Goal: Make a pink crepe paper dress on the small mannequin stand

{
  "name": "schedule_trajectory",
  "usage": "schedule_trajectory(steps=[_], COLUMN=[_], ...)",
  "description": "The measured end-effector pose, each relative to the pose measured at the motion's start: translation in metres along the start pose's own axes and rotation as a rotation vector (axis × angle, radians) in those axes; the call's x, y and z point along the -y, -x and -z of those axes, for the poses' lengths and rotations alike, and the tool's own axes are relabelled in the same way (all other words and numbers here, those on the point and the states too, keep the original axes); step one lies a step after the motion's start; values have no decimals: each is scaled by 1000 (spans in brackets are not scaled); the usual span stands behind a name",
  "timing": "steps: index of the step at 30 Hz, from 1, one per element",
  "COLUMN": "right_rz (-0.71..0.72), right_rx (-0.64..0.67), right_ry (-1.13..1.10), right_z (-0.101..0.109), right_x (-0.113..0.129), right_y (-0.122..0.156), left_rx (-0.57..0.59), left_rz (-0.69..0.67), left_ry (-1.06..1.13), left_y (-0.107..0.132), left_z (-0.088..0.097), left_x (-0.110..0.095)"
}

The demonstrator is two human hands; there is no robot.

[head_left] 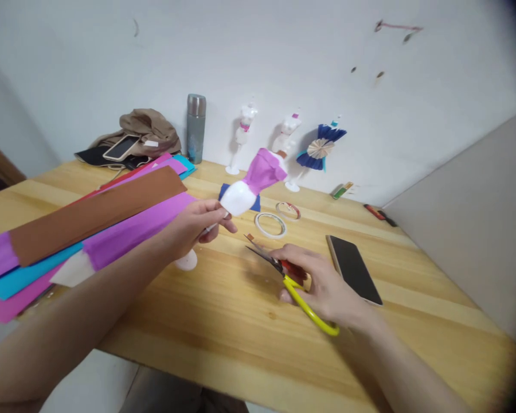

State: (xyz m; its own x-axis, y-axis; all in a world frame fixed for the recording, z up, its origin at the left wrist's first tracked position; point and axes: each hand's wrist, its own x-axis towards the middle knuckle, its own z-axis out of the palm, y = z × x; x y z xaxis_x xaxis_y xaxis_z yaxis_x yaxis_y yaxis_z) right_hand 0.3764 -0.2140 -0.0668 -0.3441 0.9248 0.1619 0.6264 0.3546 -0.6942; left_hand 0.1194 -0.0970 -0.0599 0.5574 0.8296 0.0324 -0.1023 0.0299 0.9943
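My left hand (204, 223) grips the thin stem of a small white mannequin (237, 198), which leans to the right with its round base (187, 260) below my wrist. Purple crepe paper (262, 169) wraps its chest and waist. Over the table on the right, my right hand (312, 275) holds a pair of scissors (303, 301) with yellow and orange-red handles. Their blades are slightly parted and point toward the left hand, apart from the mannequin. A small brown scrap (250, 237) shows by the blade tips.
Crepe paper sheets (98, 212) are piled at left. Tape rolls (270, 225) and a phone (355, 269) lie to the right. Along the wall stand a flask (196, 129), white mannequins (243, 126) and one in blue pleated paper (320, 148). A brown cloth (150, 132) lies at back left.
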Motion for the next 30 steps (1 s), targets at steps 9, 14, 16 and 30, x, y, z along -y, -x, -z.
schedule_trajectory(steps=[9,14,16,30], right_rz=[-20,-37,-35,-2], right_rx=[77,110,111,167], right_ry=[142,133,135,-89], right_z=[-13,-15,-13,105], right_x=[6,2,2,32], right_y=[-6,-12,-16,-47], left_rx=[117,142,141,-20], left_rz=[96,82,115,-186], left_ry=[-24,-58,-71,-300], left_y=[2,-5,-9,-76], left_z=[-14,-13,-13,-11], left_x=[5,13,12,-64])
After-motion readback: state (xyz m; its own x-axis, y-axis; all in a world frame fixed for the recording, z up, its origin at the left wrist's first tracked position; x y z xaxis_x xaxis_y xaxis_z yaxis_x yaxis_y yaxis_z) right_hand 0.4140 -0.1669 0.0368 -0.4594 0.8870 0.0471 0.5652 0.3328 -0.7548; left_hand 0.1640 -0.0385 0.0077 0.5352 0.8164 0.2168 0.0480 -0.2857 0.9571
